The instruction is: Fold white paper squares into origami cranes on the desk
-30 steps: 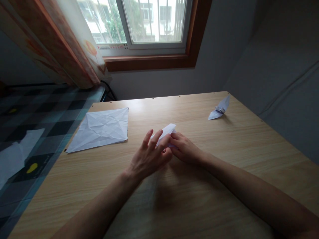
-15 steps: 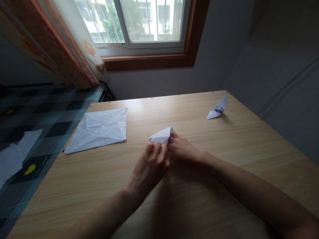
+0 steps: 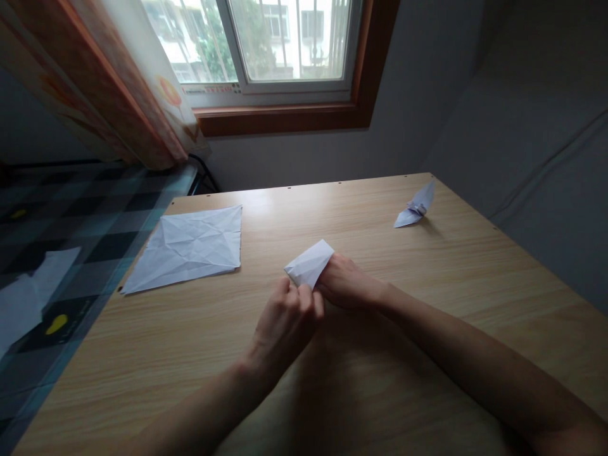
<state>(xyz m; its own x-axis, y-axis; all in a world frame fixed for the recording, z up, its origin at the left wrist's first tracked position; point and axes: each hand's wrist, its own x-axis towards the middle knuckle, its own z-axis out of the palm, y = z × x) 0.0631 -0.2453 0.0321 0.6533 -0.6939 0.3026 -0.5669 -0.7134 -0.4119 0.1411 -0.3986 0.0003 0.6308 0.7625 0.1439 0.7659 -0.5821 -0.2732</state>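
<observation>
A small piece of folded white paper [image 3: 310,263] is held between my two hands over the middle of the table. My left hand [image 3: 291,313] is closed on its near edge, with the fingers curled in. From the right side my right hand [image 3: 349,282] grips the paper; its fingertips are hidden behind the paper. Creases show on the paper's upper face, and it has a pointed corner at the left.
A creased white paper sheet [image 3: 199,244] lies flat at the table's left. At the far right stands a folded paper crane [image 3: 415,206]. Beyond the left edge, more white paper [image 3: 40,294] rests on a checked cloth [image 3: 109,234]. A window is behind the table.
The folded paper has turned and shows more of its broad face. My right fingers have slipped behind it, while my left hand has shifted slightly.
</observation>
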